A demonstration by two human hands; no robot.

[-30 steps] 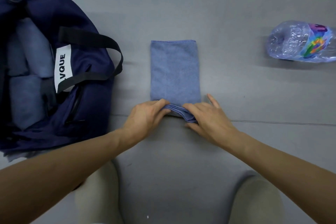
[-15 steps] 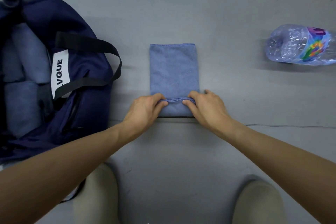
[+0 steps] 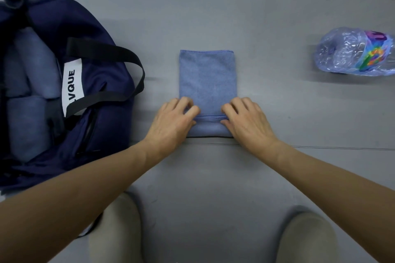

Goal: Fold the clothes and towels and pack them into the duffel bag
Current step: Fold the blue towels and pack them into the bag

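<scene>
Towel (image 3: 208, 79), blue and folded into a narrow strip, lies at the frame's centre on the grey floor (image 3: 213, 177), its near end turned over into a fold. Left hand (image 3: 174, 120) and right hand (image 3: 245, 123) pinch that fold's two corners, fingers curled over it, thumbs at its edge. Bag (image 3: 102, 92), at left, lies open with blue rolls (image 3: 25, 126) inside. Bottle (image 3: 352, 51) lies at upper right.
</scene>
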